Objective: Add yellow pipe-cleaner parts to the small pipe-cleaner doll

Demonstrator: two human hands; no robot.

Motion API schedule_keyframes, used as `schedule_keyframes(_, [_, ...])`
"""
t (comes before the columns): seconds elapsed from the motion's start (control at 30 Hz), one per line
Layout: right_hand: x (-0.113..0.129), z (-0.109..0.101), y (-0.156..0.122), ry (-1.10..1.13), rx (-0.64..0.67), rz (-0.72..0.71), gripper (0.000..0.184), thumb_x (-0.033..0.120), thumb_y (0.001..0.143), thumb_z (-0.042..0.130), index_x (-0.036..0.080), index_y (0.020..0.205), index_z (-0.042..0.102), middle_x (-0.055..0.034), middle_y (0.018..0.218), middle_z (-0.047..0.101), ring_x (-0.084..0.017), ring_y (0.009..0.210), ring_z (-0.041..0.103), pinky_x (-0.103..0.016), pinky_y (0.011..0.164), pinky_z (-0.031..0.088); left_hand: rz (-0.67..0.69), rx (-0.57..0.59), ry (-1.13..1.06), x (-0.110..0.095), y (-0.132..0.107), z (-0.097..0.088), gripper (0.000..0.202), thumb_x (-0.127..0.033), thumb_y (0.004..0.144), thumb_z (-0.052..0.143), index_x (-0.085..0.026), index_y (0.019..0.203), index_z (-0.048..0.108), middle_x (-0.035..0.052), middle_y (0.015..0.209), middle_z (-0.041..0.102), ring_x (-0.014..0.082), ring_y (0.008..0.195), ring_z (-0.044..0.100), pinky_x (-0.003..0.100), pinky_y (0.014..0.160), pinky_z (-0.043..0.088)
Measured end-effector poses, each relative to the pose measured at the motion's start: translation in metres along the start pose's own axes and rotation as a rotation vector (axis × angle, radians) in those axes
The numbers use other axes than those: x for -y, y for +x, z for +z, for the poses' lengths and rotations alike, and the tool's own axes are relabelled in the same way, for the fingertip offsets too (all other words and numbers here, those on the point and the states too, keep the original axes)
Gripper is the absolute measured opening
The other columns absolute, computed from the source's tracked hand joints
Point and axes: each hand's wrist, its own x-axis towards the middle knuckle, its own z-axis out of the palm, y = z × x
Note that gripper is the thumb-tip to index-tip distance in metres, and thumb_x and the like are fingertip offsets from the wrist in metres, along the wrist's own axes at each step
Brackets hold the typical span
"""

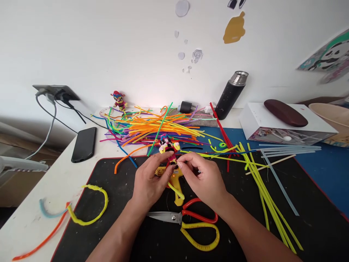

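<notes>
Both my hands meet over the black mat (114, 203) at the table's middle. My left hand (148, 180) and my right hand (203, 178) pinch a small pipe-cleaner figure (168, 148), red, yellow, black and blue, held upright between the fingertips. A yellow glue gun (176, 187) lies on the mat just under the hands. Scissors (191, 220) with red and yellow handles lie near my wrists. A big heap of coloured pipe cleaners (155, 127) lies right behind the figure.
A finished figure (119, 100) stands at the back by the wall. A black phone (84, 143) lies left, a black flask (231, 95) and a white box (283, 125) stand right. Yellow stems (261, 189) and a bent yellow one (92, 203) lie on the mat.
</notes>
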Motion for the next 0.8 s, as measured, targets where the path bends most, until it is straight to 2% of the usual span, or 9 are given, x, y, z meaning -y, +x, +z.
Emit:
schedule_keyframes(0.2, [0.0003, -0.0058, -0.0011, 0.005, 0.000, 0.021, 0.017, 0.030, 0.102, 0.060, 0.021, 0.093, 0.071, 0.0037, 0.063, 0.059, -0.012, 0.052, 0.052, -0.025, 0.053, 0.038, 0.030, -0.004, 0.068, 0.0008, -0.0010, 0.0002, 0.028, -0.021, 0.097, 0.071, -0.024, 0.124, 0.072, 0.0055, 0.112, 0.082, 0.0197, 0.095, 0.079, 0.030, 0.090, 0.063])
schedule_keyframes(0.43, [-0.0010, -0.0067, -0.0028, -0.030, 0.010, -0.005, 0.013, 0.028, 0.101, 0.062, 0.022, 0.097, 0.073, 0.0035, 0.063, 0.061, -0.013, 0.052, 0.052, -0.025, 0.054, 0.039, 0.191, 0.014, 0.154, 0.0036, -0.0023, 0.0024, 0.030, -0.013, 0.097, 0.069, -0.022, 0.126, 0.070, 0.0055, 0.112, 0.083, 0.0218, 0.106, 0.078, 0.032, 0.097, 0.061])
schedule_keyframes(0.67, [-0.0053, -0.0082, -0.0045, -0.131, 0.061, -0.026, 0.010, 0.026, 0.101, 0.064, 0.022, 0.099, 0.073, 0.0063, 0.061, 0.057, -0.012, 0.050, 0.049, -0.026, 0.054, 0.035, 0.273, 0.010, 0.201, 0.0008, 0.0020, 0.0005, 0.032, -0.009, 0.098, 0.066, -0.023, 0.126, 0.070, 0.0031, 0.106, 0.084, 0.0197, 0.094, 0.079, 0.036, 0.102, 0.061])
schedule_keyframes(0.8, [-0.0055, -0.0097, -0.0045, -0.153, 0.089, -0.032, 0.008, 0.024, 0.100, 0.063, 0.022, 0.099, 0.071, 0.0072, 0.060, 0.055, -0.012, 0.050, 0.047, -0.026, 0.054, 0.034, 0.295, 0.021, 0.207, 0.0011, 0.0031, 0.0001, 0.031, -0.008, 0.099, 0.065, -0.023, 0.126, 0.069, 0.0032, 0.106, 0.085, 0.0189, 0.094, 0.079, 0.035, 0.101, 0.061])
